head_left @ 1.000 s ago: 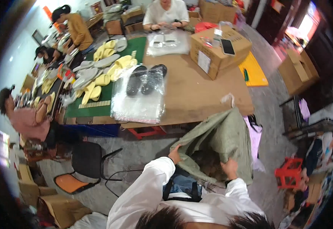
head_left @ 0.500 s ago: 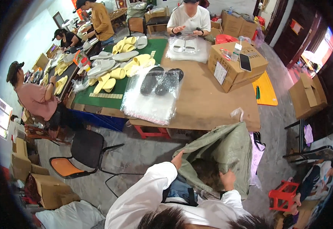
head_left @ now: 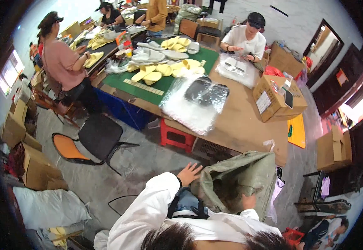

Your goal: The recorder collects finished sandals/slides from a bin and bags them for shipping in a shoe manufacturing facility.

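Note:
A large grey-green woven sack [head_left: 262,179] stands in front of me with its mouth agape, its inside dark. My left hand [head_left: 189,174] is off the sack, just left of its rim, with fingers spread and nothing in them. At the near right rim my right hand [head_left: 249,202] grips the sack; some of its fingers are hidden by the fabric. Beyond the sack, on the brown tabletop [head_left: 248,135], a pair of black slippers [head_left: 205,91] lies on a stack of clear plastic bags [head_left: 194,114].
Yellow and grey slippers [head_left: 152,74] are piled on a green mat [head_left: 142,88]. A carton [head_left: 279,100] stands at the table's right. An office chair [head_left: 100,137] is at left, a red stool [head_left: 175,136] under the table. Several people work around; one in white [head_left: 246,41] sits across.
My left hand has let go of the sack's rim and opened beside it. The sack's mouth has sagged. My view has turned left, showing more of the left-side workers.

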A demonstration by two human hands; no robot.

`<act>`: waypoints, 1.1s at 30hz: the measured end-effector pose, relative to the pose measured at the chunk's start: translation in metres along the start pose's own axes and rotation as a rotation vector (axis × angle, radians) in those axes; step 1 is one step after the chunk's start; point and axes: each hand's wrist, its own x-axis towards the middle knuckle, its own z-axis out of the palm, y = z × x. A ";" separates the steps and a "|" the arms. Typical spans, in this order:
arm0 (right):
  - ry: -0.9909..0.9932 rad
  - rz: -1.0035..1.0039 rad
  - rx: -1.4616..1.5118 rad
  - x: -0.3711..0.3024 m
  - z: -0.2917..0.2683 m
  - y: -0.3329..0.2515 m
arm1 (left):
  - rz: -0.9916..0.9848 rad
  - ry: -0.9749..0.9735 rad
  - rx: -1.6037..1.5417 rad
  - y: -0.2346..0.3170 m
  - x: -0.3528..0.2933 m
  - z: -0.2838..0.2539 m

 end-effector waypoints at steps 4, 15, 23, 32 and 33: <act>0.097 0.158 -0.149 -0.021 -0.009 -0.032 | -0.281 -0.048 -0.077 -0.016 -0.055 0.006; 0.160 -0.691 0.000 -0.205 0.043 -0.240 | -0.685 -0.031 -0.201 -0.044 -0.324 0.067; -0.050 -0.576 0.013 -0.228 0.065 -0.262 | -1.061 -0.079 -0.346 -0.049 -0.427 0.118; -0.074 -0.576 0.255 -0.173 0.060 -0.330 | -0.918 -0.039 -0.331 -0.133 -0.340 0.116; -0.067 -0.561 0.257 -0.156 0.065 -0.333 | -0.875 -0.015 -0.321 -0.144 -0.320 0.104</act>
